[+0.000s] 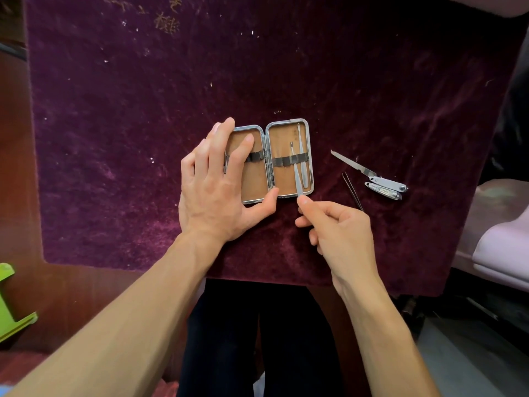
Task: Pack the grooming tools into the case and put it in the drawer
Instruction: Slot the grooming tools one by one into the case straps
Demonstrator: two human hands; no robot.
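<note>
1. Head view: the case (282, 179) lies open flat near the middle of the tabletop (128, 138), which is covered in dark purple velvet. Its two metal-rimmed halves sit side by side, with tan lining and a dark elastic band (283, 161) across each.
2. The left hand (213, 190) lies on the case's 9 o'clock half. Its fingers are straight and spread, pressing on the lining, and the thumb runs along the rim at 6 o'clock.
3. In the 3 o'clock half a forked tool (294, 167) is tucked under the band, fork tip pointing to 12 o'clock. A second slim tool (304, 156) sits just beside it, nearer the outer rim and also under the band.
4. The right hand (337, 233) is at 5 o'clock from the case. Its forefinger tip meets the near end of the forked tool, the thumb is just below and the other fingers are curled. Whether the tool is pinched or only touched cannot be told.
5. At 3 o'clock from the case, apart from it, a pair of dark tweezers (353, 191) lies loose on the velvet. Just beyond them lie nail clippers (385, 188), their file blade swung out toward 10 o'clock.
6. A green object (11, 305) sits at the picture's 8 o'clock edge.
</note>
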